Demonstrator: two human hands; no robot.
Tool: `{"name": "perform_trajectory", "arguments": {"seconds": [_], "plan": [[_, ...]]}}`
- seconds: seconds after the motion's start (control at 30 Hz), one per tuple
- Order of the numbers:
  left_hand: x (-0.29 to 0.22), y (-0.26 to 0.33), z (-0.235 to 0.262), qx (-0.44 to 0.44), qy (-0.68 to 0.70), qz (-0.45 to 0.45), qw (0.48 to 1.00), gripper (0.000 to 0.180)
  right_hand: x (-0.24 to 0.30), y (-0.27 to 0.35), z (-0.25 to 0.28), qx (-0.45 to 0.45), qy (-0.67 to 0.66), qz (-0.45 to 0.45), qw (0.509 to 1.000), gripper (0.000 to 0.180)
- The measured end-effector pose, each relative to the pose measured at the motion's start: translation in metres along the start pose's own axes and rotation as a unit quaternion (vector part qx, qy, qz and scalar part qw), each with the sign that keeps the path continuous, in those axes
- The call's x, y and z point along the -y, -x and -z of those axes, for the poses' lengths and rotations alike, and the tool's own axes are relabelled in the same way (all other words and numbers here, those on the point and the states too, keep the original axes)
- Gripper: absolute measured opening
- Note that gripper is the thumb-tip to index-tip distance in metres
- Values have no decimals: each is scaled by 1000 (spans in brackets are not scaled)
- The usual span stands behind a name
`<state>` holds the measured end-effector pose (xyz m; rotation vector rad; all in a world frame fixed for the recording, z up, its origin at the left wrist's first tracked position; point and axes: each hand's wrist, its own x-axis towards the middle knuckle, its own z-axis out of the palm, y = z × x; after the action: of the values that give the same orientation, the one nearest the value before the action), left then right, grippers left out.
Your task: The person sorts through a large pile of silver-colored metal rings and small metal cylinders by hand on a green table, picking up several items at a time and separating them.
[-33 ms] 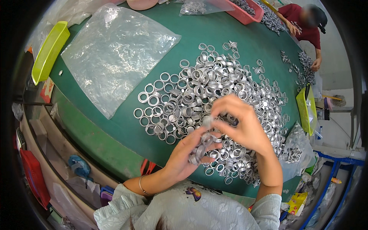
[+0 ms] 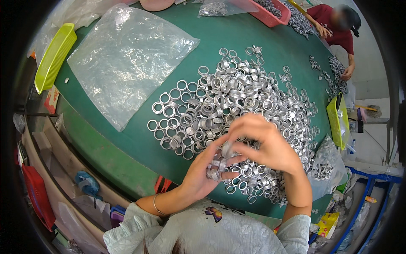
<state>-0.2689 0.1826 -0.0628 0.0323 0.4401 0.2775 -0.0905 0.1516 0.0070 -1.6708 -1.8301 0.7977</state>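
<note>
A broad heap of silver-grey metal rings (image 2: 249,93) lies on the green table in front of me. Above its near edge, my left hand (image 2: 203,173) is cupped palm-up, its fingers curled around several metal rings (image 2: 216,168). My right hand (image 2: 262,142) reaches over from the right, blurred by motion. Its thumb and forefinger pinch one metal ring (image 2: 227,149), close against the fingers of my left hand. Part of the heap is hidden behind both hands.
A clear plastic sheet or bag (image 2: 131,59) lies flat at the left. Yellow-green baskets stand at the left (image 2: 55,59) and right (image 2: 338,120) edges. Beside the heap is a plastic bag of rings (image 2: 327,165). A co-worker (image 2: 338,31) handles parts at the far right.
My right hand has moved slightly down and left, bringing the pinched ring closer to my left hand. The rings in my left hand have shifted a little.
</note>
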Motion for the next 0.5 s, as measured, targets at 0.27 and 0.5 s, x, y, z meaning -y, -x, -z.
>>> {"name": "perform_trajectory", "arguments": {"seconds": [0.27,0.5], "plan": [[8,-1,11,66,-87,29,994,28,-34,-24,-30,-71,224,-11,972,16],[-2,2,-9,-48,10,36,998,31,-11,-5,6,23,-75,7,997,8]]}}
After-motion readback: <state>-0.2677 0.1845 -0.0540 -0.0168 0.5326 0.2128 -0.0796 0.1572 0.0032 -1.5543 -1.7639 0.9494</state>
